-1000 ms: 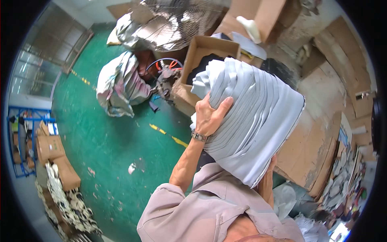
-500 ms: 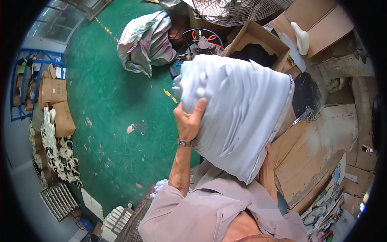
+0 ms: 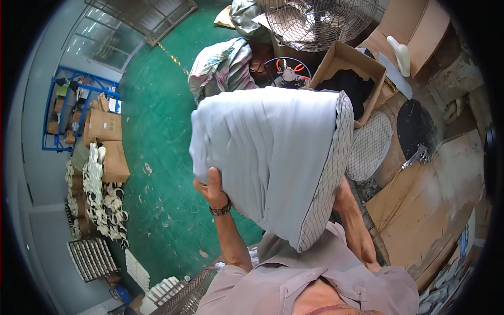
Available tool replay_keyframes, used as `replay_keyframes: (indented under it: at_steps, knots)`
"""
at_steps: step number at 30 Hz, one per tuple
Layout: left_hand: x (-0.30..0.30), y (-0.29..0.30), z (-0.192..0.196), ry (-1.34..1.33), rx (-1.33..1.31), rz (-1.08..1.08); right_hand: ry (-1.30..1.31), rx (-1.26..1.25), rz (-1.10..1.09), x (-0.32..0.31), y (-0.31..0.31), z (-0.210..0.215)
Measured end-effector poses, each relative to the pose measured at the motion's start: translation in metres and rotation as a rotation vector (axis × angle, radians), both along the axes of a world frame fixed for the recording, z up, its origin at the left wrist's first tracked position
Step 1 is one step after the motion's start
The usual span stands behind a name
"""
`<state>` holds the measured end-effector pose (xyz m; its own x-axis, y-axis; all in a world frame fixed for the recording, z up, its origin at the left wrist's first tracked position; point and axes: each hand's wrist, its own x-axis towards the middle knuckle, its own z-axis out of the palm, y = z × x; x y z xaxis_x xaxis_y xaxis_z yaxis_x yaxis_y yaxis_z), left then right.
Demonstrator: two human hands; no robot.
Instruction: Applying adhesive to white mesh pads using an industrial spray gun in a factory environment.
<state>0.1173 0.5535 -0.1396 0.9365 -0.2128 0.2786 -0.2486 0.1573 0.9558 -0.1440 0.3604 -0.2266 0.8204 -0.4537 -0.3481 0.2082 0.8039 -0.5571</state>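
A thick folded bundle of pale grey-white fabric [image 3: 262,152] is held up before my chest, with a net-patterned strip [image 3: 323,178] along its right edge. My left hand [image 3: 212,189] grips its lower left side, thumb lying on the front face and fingers behind. At the lower right edge my right hand [image 3: 343,197] holds the bundle from the side; most of its fingers are hidden behind the fabric. A wristwatch [image 3: 220,210] sits on my left wrist.
Beyond the bundle stand a plastic sack [image 3: 218,65], a wire-caged fan [image 3: 320,23] and an open carton [image 3: 323,68] with black material inside. Flat cardboard [image 3: 420,194] covers the right side. A blue rack [image 3: 86,84] and cartons [image 3: 105,126] line the left wall.
The bundle has swung left and turned, so its net-patterned edge shows more. My left hand has moved left and down with it. The surroundings have shifted right in view.
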Motion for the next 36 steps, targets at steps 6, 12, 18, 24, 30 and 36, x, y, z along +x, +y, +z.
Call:
replay_keyframes:
  at_steps: [6, 12, 18, 24, 30, 36]
  knots:
    - [0.048, 0.014, -0.013, -0.154, -0.076, -0.051, -0.006, -0.112, -0.128, 0.057, -0.019, 0.034]
    - [0.110, 0.024, -0.020, -0.142, -0.157, -0.116, 0.023, -0.810, -0.241, 0.111, -0.009, 0.109]
    - [0.150, 0.043, -0.014, -0.214, -0.023, -0.231, 0.217, -0.899, -0.146, 0.145, 0.014, 0.138]
    - [0.156, 0.063, -0.006, -0.401, 0.071, -0.148, 0.290, -0.712, -0.172, 0.161, 0.036, 0.133]
    - [0.146, 0.076, -0.004, -0.398, 0.150, -0.198, 0.346, -0.733, -0.140, 0.151, 0.041, 0.132]
    - [0.132, 0.075, 0.001, -0.483, 0.124, -0.261, 0.390, -1.035, 0.178, 0.132, -0.002, 0.155]
